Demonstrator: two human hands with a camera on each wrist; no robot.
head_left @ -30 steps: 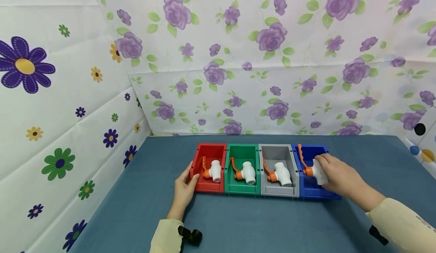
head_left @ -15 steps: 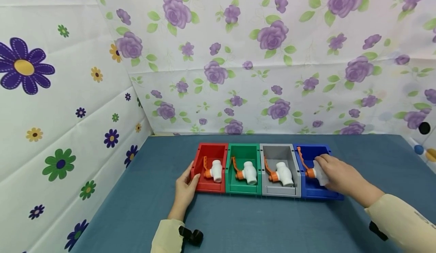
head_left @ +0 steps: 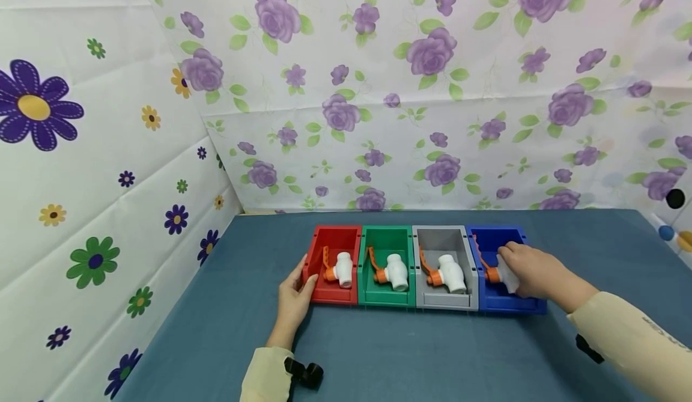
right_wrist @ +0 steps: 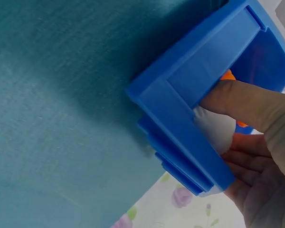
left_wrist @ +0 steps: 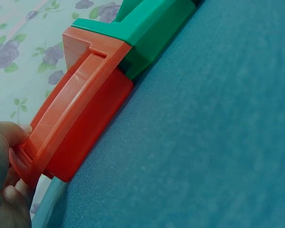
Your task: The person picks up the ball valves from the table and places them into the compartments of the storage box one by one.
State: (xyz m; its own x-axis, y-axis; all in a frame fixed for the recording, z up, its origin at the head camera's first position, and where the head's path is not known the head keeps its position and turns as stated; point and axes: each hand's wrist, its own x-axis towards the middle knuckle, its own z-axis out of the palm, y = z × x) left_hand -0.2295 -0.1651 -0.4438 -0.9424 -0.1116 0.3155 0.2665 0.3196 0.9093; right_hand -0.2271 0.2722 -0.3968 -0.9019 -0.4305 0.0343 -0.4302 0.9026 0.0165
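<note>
Four bins stand side by side in a row. My left hand [head_left: 294, 297] grips the left wall of the red bin [head_left: 334, 295], thumb over the rim and fingers outside. At the other end, my right hand [head_left: 532, 271] holds a white ball valve [head_left: 507, 276] by its body inside the blue bin [head_left: 510, 305]. The valve's orange lever handle [head_left: 478, 252] points toward the back left. In the right wrist view, thumb and fingers lie around the white body [right_wrist: 216, 128], partly hiding it. A similar ball valve [head_left: 343, 269] lies in the red bin.
Between them stand a green bin [head_left: 386, 298] and a grey bin [head_left: 446, 301], each with a white valve with an orange handle. They rest on a blue-grey table [head_left: 411, 360]. A flowered curtain [head_left: 346, 149] hangs behind, another on the left.
The valve in my right hand has sunk slightly deeper into the blue bin. My left hand stays on the red bin, and the head view has shifted a little.
</note>
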